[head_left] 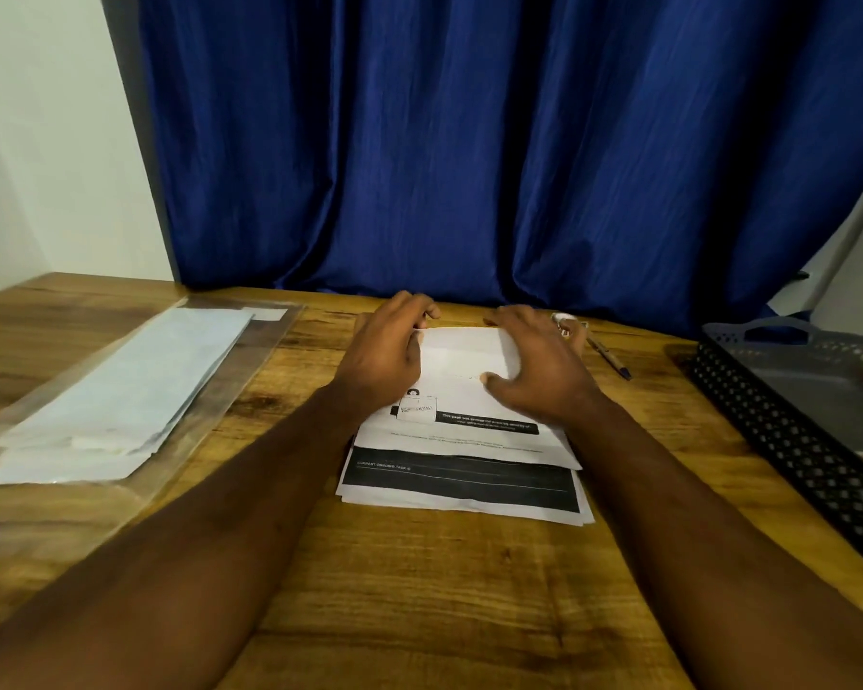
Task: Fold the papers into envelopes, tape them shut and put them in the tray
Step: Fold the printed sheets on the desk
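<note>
Watching the head cam feed here. Closest to me is bare wooden table point(419, 600), with both forearms reaching in from 6 o'clock toward the middle.

Dead centre is the paper stack point(462, 488). The lower page has a big black printed band, and the top sheet point(464, 353) lies a bit further up. The far part of the top sheet is folded back toward me, so a blank white flap covers its upper half and some print shows below it.

The left hand point(382, 363) is at the flap's 10 o'clock corner with its fingers curled over the fold edge. It looks like it's pinching that corner, though the fingertips are blurry. The right hand point(539, 376) sits on the flap's 3 o'clock side with its fingers spread and the thumb flat on the paper, pressing it down.

Out at 9 o'clock there's a clear plastic sleeve point(252, 371) with pale sheets in it, well apart from the stack. At 3 o'clock, by the table edge, is the dark mesh tray point(748, 410). I can't make out what the pale bits in it are.

At 1 o'clock, just past the right hand, there's a pen point(611, 358) and a small pale roundish thing point(564, 322) that's too blurred to name. Behind it all hangs a blue curtain point(469, 141).
</note>
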